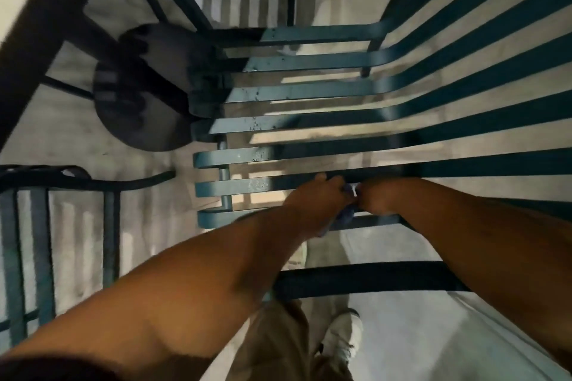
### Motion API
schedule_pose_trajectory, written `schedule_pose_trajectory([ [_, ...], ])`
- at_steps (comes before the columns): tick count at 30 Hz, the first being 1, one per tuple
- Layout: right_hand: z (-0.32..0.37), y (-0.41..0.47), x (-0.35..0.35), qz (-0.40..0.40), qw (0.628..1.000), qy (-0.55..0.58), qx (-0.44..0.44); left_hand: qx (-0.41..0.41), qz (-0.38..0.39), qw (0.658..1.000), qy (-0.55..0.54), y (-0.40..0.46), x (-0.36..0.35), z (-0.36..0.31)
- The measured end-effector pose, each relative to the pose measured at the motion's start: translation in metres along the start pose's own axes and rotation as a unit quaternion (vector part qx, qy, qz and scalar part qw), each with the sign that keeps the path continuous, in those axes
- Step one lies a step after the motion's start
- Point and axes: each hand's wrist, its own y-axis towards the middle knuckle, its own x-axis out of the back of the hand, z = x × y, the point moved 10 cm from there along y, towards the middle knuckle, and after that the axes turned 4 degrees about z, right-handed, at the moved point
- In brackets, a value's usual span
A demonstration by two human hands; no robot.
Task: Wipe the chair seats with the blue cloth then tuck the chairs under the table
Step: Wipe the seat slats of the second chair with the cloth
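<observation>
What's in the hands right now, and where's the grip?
Both hands, left hand and right hand, hold the bunched blue cloth between them, over the chair seat slats. Grip is on the wad itself; most of it is hidden.

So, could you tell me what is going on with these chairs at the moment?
A person is bent over a teal slatted chair, with both hands meeting at the near edge of its seat. The left hand and right hand grip a bunched blue cloth between them, against the slats. The chair stands pulled out from the dark table; two more slatted chairs show at the left and top.
</observation>
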Motion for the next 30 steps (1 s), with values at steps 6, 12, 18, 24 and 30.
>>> schedule_pose_trajectory([
  [6, 0.008, -0.007, 0.006, -0.028, 0.997, 0.068, 0.023, 0.048, 0.097, 0.989, 0.101, -0.069, -0.011, 0.073],
  [12, 0.010, -0.007, 0.005, -0.012, 0.999, 0.008, 0.033, 0.015, 0.047, 0.991, 0.126, -0.038, -0.002, 0.024],
  [18, -0.001, -0.017, 0.048, -0.112, 0.994, 0.005, 0.014, 0.106, -0.054, 0.976, -0.181, 0.007, 0.024, 0.016],
  [24, -0.010, -0.027, 0.085, -0.229, 0.973, 0.014, -0.005, 0.131, -0.165, 0.969, -0.127, -0.128, 0.078, 0.100],
  [30, -0.009, -0.003, 0.052, -0.145, 0.988, 0.046, -0.011, 0.216, -0.074, 0.972, -0.055, -0.162, 0.043, 0.137],
])
